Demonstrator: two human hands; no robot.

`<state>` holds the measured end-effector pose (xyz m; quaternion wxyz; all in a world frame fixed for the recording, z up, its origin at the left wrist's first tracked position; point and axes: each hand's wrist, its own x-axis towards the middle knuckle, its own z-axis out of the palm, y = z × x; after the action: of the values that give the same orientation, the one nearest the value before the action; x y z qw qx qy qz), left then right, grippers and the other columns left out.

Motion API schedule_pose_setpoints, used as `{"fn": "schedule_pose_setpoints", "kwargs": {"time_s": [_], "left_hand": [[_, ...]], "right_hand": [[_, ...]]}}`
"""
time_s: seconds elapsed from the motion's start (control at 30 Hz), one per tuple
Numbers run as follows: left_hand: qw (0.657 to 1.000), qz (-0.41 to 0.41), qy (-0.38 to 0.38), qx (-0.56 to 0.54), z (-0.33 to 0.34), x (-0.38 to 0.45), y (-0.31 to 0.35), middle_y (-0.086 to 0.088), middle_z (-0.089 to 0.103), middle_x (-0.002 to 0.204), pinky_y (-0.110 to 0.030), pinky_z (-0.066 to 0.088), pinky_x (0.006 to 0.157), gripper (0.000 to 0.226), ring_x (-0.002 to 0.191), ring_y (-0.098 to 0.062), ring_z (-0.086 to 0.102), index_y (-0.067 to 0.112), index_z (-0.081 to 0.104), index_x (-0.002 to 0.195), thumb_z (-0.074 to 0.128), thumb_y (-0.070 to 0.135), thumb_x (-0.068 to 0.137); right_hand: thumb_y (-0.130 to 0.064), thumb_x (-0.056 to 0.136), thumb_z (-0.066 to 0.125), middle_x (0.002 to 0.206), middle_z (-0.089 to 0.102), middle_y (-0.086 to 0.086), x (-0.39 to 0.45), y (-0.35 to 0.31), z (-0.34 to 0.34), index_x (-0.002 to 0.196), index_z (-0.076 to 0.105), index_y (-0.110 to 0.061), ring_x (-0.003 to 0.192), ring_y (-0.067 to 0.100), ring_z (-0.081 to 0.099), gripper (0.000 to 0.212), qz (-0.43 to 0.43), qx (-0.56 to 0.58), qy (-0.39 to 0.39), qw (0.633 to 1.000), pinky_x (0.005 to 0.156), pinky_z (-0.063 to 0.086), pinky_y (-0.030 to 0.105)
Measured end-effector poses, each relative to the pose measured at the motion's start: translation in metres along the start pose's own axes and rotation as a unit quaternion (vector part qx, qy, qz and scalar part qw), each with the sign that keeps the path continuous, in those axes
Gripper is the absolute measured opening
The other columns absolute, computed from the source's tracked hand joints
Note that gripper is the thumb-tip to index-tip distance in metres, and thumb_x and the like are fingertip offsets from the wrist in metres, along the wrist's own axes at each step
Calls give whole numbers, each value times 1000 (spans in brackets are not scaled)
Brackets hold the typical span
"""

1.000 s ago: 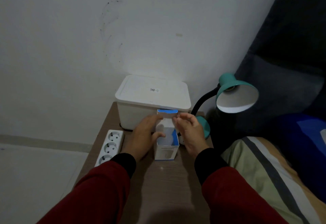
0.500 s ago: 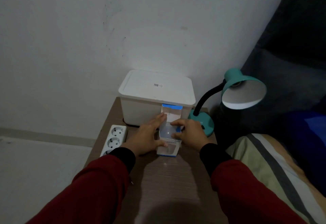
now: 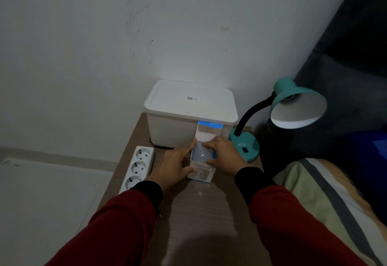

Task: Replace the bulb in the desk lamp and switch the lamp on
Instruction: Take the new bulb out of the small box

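Note:
A small white and blue bulb box (image 3: pixel 201 174) stands on the wooden table (image 3: pixel 201 213), its top flap raised. The white bulb (image 3: pixel 202 155) shows in the box's open top. My left hand (image 3: pixel 176 167) grips the box's left side. My right hand (image 3: pixel 225 156) pinches the bulb with thumb and fingers. At the right stands the teal desk lamp (image 3: pixel 293 106) with a black gooseneck; its white-lined shade is unlit and I cannot see a bulb in it. A black switch (image 3: pixel 244 150) sits on the lamp's base.
A white lidded storage box (image 3: pixel 188 106) stands at the back of the table against the wall. A white power strip (image 3: pixel 137 167) lies along the table's left edge. A bed with striped bedding (image 3: pixel 326 194) and a dark headboard borders the right.
My right hand has gone from the box's flap down onto the bulb in the open top. My left hand stays on the box. The view has shifted slightly.

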<state>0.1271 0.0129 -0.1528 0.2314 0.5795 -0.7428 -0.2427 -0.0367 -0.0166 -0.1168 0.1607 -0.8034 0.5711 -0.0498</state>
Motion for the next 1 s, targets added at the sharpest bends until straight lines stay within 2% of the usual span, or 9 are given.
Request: {"fn": "schedule_pose_setpoints", "kwargs": {"time_s": [0.13,0.4,0.53,0.7,0.77,0.87,0.9,0.97,1.0], "left_hand": [[1000,-15,4,-12,1,-1,2,-7,57,133,-3,31,83,80,114,-13,56,19,32,145,75,19,78],[999,-34,-1,-20,0,-3,9,-6,56,135,-1,26,85,79,120,-14,53,19,31,145,74,17,79],[999,-36,-13,-18,0,-2,11,-6,55,136,-8,31,93,77,122,-13,51,23,31,145,72,18,81],[999,-50,-15,0,1,-2,14,-8,54,136,-19,36,102,77,122,-16,51,21,31,146,72,21,81],[998,-52,-17,15,1,-3,16,-9,53,137,-20,36,104,77,123,-18,50,20,29,147,71,22,82],[998,-53,-14,15,2,-6,17,-11,52,138,-21,35,104,76,125,-21,49,18,30,146,71,20,82],[999,-51,-12,11,3,-8,18,-11,54,135,-20,37,101,76,122,-21,51,17,32,146,72,19,81],[999,-41,3,-12,4,-12,20,-9,59,129,-18,40,95,73,117,-20,55,16,38,142,74,17,79],[999,-33,24,-24,5,-14,21,-8,59,129,-20,41,95,69,118,-20,55,16,42,139,74,18,78]], "right_hand": [[-19,83,69,138,45,12,-1,-1,0,139,46,-14,131,25,37,61,-3,-15,-9,1000,109,30,28],[-19,83,68,136,53,10,-10,0,2,135,49,-13,128,23,44,56,4,-3,23,1000,106,39,33],[-22,77,74,130,55,8,-20,0,-4,129,50,-15,118,22,51,58,28,91,89,992,100,44,34],[-22,79,74,127,46,11,-38,5,-23,140,43,-18,115,23,53,68,53,181,149,971,99,43,27],[-22,80,73,126,46,12,-48,9,-31,136,49,-18,113,23,54,61,66,208,175,960,98,46,26],[-21,82,70,120,51,3,-63,14,-43,128,54,-16,92,6,57,49,90,291,190,933,77,51,13],[-21,83,69,121,53,3,-66,16,-46,127,54,-13,90,6,57,46,98,328,191,920,76,53,14],[-21,84,69,124,59,13,-69,21,-48,123,54,-8,100,19,60,44,126,395,213,885,81,57,31],[-20,84,68,124,59,18,-70,22,-50,122,54,-6,103,24,61,43,142,431,224,863,77,57,33]]}}
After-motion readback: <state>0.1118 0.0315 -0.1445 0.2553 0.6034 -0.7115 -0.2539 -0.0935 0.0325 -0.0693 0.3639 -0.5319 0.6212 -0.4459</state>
